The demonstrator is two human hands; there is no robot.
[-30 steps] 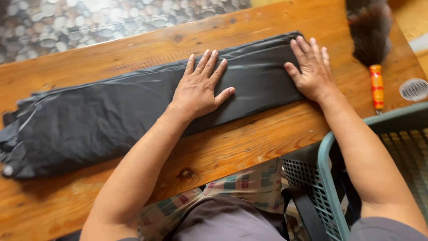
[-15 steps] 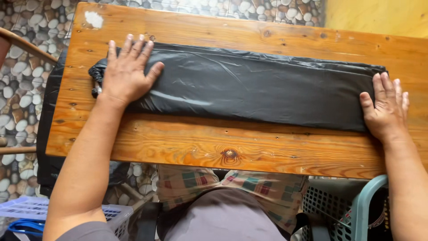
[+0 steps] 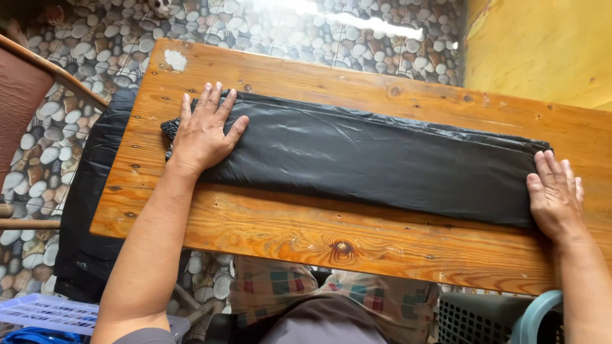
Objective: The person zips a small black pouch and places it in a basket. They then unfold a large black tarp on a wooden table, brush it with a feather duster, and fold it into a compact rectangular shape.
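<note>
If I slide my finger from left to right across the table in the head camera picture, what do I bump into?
Left hand → long black plastic bag → right hand, all flat on the wooden table.

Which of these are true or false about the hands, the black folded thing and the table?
1. The left hand lies flat on the black folded sheet. True.
2. The right hand holds a cup. False: it rests flat at the sheet's right end.
3. The sheet lies on a wooden table. True.
4. The floor is plain carpet. False: it shows a pebble pattern.
</note>
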